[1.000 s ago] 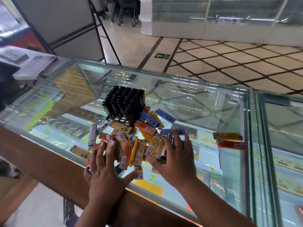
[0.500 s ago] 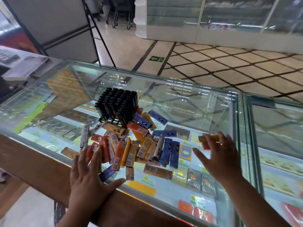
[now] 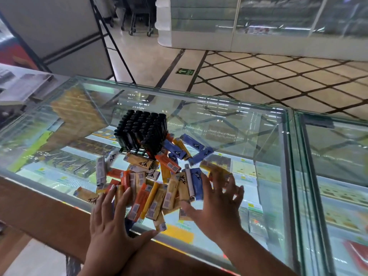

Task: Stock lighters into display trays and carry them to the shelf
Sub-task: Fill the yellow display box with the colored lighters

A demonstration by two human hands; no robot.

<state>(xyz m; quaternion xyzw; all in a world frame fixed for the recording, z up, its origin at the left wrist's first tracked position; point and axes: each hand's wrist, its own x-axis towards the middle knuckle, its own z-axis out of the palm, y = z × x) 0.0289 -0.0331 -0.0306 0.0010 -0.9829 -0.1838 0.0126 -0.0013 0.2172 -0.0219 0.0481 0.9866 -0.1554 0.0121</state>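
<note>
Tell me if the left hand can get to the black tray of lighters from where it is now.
Probably yes. The left hand lies flat at the near edge of the loose lighters; the black tray stands just beyond that heap. Nothing rises above the heap, so it could reach over.

Single head view, forward and down, close over glass counter (image 3: 229, 124)

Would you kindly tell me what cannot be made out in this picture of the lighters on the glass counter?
Head view: lighters beneath the left hand, covered by its palm and fingers.
Head view: yellow lighters at the right hand fingertips, blurred.
Head view: black lighters, rear rows show only tops, front rows hide the rest.
Head view: barcode labels, too small to read.
</note>
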